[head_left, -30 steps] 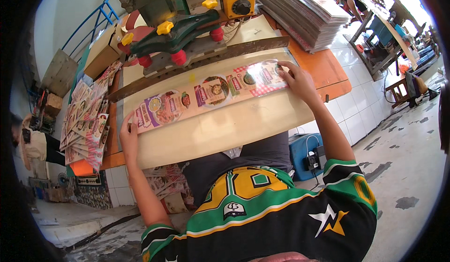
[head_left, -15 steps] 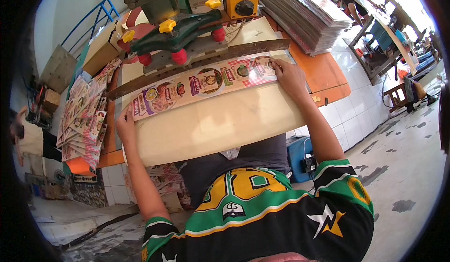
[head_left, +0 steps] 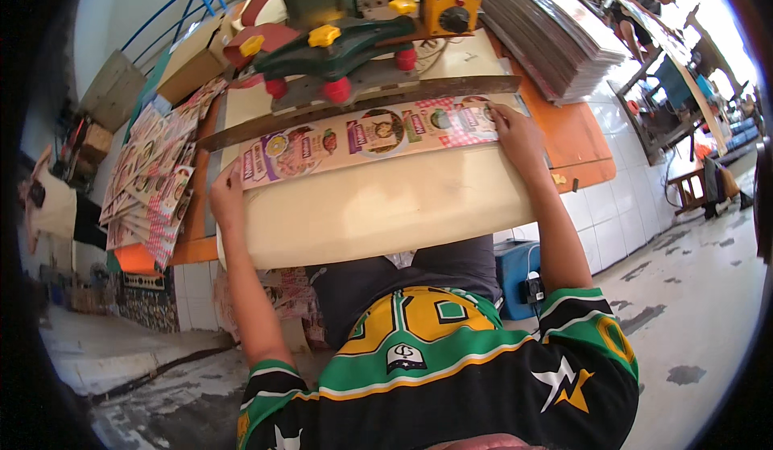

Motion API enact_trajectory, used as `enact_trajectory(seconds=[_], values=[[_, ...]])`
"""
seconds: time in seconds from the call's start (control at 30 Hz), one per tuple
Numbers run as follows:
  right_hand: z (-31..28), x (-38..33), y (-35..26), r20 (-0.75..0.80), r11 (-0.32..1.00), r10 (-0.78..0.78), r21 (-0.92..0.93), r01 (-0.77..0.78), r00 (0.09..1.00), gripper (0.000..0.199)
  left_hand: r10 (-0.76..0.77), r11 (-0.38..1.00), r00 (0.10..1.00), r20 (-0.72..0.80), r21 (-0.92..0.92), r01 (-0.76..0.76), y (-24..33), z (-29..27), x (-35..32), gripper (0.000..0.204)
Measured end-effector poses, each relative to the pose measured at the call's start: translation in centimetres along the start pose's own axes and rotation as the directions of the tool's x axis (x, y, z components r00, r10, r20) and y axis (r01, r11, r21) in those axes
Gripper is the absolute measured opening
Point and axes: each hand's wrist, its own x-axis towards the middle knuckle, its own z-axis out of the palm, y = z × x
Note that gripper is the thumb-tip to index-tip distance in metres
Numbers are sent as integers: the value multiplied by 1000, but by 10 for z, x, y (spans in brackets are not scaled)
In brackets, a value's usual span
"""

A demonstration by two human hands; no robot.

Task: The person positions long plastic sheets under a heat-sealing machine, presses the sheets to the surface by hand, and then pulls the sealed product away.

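A long printed strip point(head_left: 330, 148) with pictures of food dishes and a red-checked pattern lies flat on a cream sheet point(head_left: 378, 204). Its far edge runs along a dark metal bar point(head_left: 451, 90). My left hand point(head_left: 228, 196) pinches the strip's left end, with the thumb on top. At the right end my right hand point(head_left: 519, 138) has thumb and fingers closed on the strip's corner. Just beyond the bar stands a dark green machine clamp point(head_left: 342, 59) with yellow knobs and red feet. The undersides of my fingers are hidden.
Printed sheets point(head_left: 153, 176) are heaped at the left, near a cardboard box point(head_left: 189, 59). A yellow control box point(head_left: 451, 7) with a black dial sits behind. At back right rises a stack of flat sheets point(head_left: 547, 31). One person point(head_left: 56, 200) is at far left, another point(head_left: 644, 7) at far right.
The whole view has shifted a little, so the table appears further right. Both hands keep their hold on the strip, which stays along the bar. The person at left has changed pose.
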Motion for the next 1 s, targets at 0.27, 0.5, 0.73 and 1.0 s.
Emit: enact_trajectory(seconds=[0.27,0.5,0.73,1.0], values=[[-8,-2,-5,28,1000,19,-21,-19,999,34,11,1000,1000,-25,-26,-11,2,4,1,34],[-5,-1,-6,25,1000,16,2,-16,1000,31,12,999,1000,-28,32,-11,-6,6,4,30],[-8,-1,-6,28,999,11,-37,-10,1000,31,-6,996,999,-40,83,9,-2,5,4,29],[-6,1,-5,38,999,15,-45,-13,999,32,16,999,999,-49,47,-14,-4,3,2,31]])
